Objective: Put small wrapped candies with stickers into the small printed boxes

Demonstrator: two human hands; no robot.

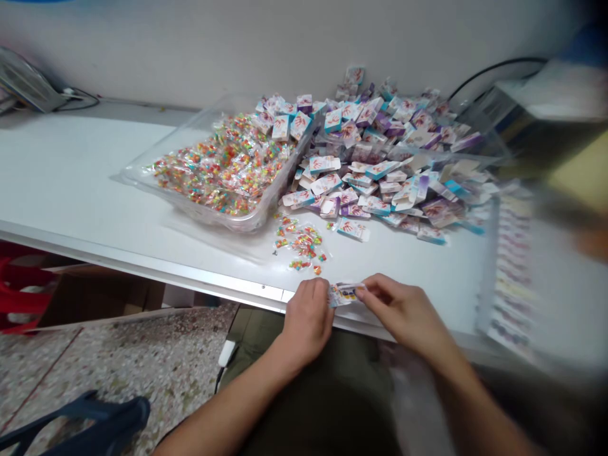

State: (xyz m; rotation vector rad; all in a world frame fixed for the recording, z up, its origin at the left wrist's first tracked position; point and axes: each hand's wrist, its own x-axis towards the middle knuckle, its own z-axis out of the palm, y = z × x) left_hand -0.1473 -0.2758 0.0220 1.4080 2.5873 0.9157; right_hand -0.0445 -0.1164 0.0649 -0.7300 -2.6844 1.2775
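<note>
At the table's front edge my left hand [308,316] is closed on the left end of a small printed box [346,293], which looks flat from here. My right hand [408,310] pinches the box's other end between thumb and fingers. Just beyond my hands lie several small clear packets of coloured pellets [304,240], loose on the table. A printed small box [352,228] lies behind them, at the front of a heap of similar white, blue and purple boxes [375,183]. Some boxes in the heap have raised flaps.
A clear plastic tray [256,221] full of pellet packets stands left of the heap. More boxes fill a second clear tray [498,149] behind. Blurred printed sheets [513,272] lie at right. Below left are a cardboard box [109,297] and a red stool [21,285].
</note>
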